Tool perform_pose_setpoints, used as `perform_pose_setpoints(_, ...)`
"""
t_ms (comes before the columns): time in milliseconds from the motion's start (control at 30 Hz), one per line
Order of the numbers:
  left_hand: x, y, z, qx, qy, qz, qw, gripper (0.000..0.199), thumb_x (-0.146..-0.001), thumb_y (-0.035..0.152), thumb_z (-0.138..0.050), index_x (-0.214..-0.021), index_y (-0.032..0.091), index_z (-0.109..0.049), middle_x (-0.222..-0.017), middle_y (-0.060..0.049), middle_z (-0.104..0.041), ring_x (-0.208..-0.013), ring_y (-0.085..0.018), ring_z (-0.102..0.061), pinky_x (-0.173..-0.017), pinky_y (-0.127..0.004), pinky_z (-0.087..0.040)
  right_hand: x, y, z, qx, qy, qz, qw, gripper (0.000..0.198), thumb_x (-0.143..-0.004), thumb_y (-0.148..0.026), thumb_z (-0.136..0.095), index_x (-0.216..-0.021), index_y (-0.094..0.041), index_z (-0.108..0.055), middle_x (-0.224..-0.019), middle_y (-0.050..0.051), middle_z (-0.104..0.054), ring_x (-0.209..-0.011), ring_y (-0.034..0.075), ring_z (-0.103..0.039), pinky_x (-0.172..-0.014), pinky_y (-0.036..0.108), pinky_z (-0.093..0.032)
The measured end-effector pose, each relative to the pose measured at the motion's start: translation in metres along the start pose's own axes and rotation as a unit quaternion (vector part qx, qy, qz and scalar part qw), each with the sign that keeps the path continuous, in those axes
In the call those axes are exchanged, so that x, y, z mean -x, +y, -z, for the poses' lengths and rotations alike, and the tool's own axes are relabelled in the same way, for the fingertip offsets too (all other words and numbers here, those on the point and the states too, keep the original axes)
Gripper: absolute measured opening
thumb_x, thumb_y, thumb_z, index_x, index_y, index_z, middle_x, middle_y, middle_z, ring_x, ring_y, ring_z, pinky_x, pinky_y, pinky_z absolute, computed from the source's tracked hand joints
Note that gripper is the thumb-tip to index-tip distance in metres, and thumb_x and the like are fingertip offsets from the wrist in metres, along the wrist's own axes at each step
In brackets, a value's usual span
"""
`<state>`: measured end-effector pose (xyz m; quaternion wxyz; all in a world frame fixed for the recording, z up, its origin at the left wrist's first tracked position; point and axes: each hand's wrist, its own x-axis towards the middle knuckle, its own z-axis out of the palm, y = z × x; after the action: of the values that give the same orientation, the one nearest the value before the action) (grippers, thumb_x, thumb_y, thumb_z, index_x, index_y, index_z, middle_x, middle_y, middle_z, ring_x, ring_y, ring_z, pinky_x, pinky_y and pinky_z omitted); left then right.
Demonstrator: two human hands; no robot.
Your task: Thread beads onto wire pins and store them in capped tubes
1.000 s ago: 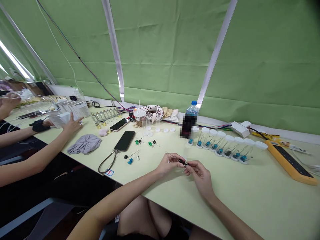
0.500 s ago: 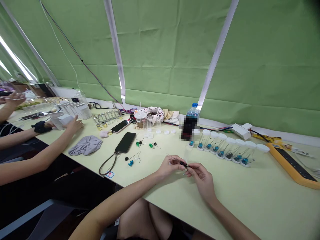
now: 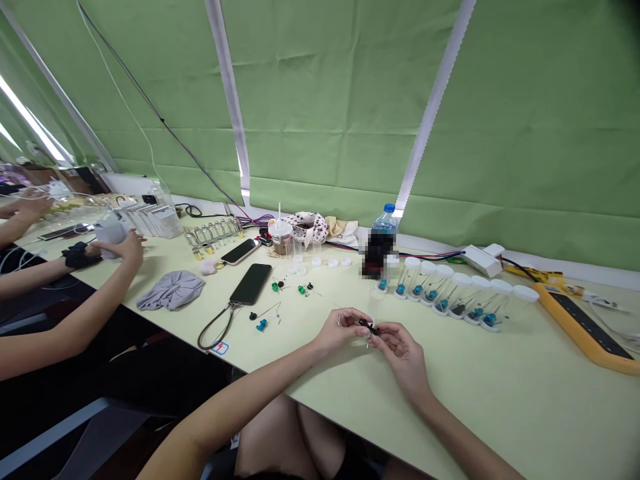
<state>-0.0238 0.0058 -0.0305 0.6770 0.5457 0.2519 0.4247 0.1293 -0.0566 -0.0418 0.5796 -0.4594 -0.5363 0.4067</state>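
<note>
My left hand (image 3: pixel 344 335) pinches a small black part (image 3: pixel 369 326) with thumb and fingertips above the table. From the other side, my right hand (image 3: pixel 404 352) grips the same part, so the hands almost meet. Thin wire shows by the left fingers, and a short pale tip pokes out below the part. What exactly the part is, I cannot make out. To the left on the table lie a blue piece (image 3: pixel 261 325) and a black piece (image 3: pixel 253 316) with bent wire. Green pieces (image 3: pixel 302 290) with wires lie farther back.
Several clear tubes with white caps (image 3: pixel 443 271) hold blue pieces at the right. Beyond them is an orange power strip (image 3: pixel 583 327). A phone (image 3: pixel 251 285), a grey cloth (image 3: pixel 171 291) and a drink cup (image 3: pixel 281 239) stand leftward. A co-worker's hand (image 3: pixel 129 248) handles a white box (image 3: pixel 111 233).
My hands stay in nearly the same place, fingers shifting slightly around the black part. At the left, the co-worker's near hand has moved leftward, and the white box is now tilted upright.
</note>
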Motion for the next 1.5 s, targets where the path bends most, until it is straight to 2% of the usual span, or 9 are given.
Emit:
perform_pose_setpoints(133,-0.0003,-0.0015,0.0005,0.014,0.003,0.001,1.000,0.040,-0.058,0.030,-0.079,-0.090,0.012,-0.064,-0.083,-0.007,-0.065,-0.073,-0.013,-0.060,-0.070,-0.025,-0.045,0.0002,0.0021,0.0009,-0.008,-0.003,-0.010,1.000,0.030,-0.074,-0.040,-0.068,-0.094,-0.020,-0.056,-0.078,0.005,-0.068,-0.075,0.021,-0.066,-0.071,0.036,-0.053)
perform_pose_setpoints(467,0.0000,-0.0016,0.0014,0.031,-0.005,-0.005,1.000,0.038,-0.056,0.029,-0.081,-0.083,0.012,-0.061,-0.080,-0.005,-0.063,-0.072,-0.013,-0.059,-0.069,-0.025,-0.044,0.0001,0.0033,0.0016,-0.006,0.002,-0.019,1.000,0.031,-0.073,-0.043,-0.069,-0.092,-0.020,-0.058,-0.077,0.006,-0.070,-0.074,0.023,-0.067,-0.069,0.037,-0.054)
perform_pose_setpoints(800,0.0013,0.0003,0.0005,-0.001,0.002,-0.010,1.000,0.036,-0.056,0.028,-0.080,-0.082,0.011,-0.062,-0.075,-0.004,-0.064,-0.065,-0.011,-0.057,-0.062,-0.023,-0.041,0.0011,0.0013,0.0024,-0.013,-0.001,-0.030,0.999,0.026,-0.075,-0.040,-0.067,-0.090,-0.020,-0.059,-0.074,0.005,-0.070,-0.071,0.023,-0.067,-0.067,0.035,-0.052)
perform_pose_setpoints(1167,-0.0007,-0.0060,0.0033,0.007,-0.005,-0.025,1.000,0.034,-0.057,0.024,-0.080,-0.083,0.011,-0.062,-0.079,-0.005,-0.064,-0.070,-0.012,-0.058,-0.066,-0.024,-0.043,0.0011,0.0008,0.0020,-0.011,-0.001,-0.031,0.999,0.029,-0.075,-0.040,-0.067,-0.091,-0.020,-0.056,-0.074,0.005,-0.069,-0.070,0.023,-0.067,-0.064,0.035,-0.052)
perform_pose_setpoints(1500,-0.0007,-0.0039,0.0028,0.025,-0.011,-0.017,0.999,0.035,-0.056,0.024,-0.081,-0.083,0.011,-0.062,-0.079,-0.005,-0.066,-0.071,-0.013,-0.060,-0.068,-0.026,-0.044,0.0007,0.0048,0.0031,-0.012,-0.006,-0.024,1.000,0.023,-0.078,-0.037,-0.065,-0.090,-0.020,-0.055,-0.074,0.004,-0.068,-0.068,0.020,-0.065,-0.064,0.033,-0.052)
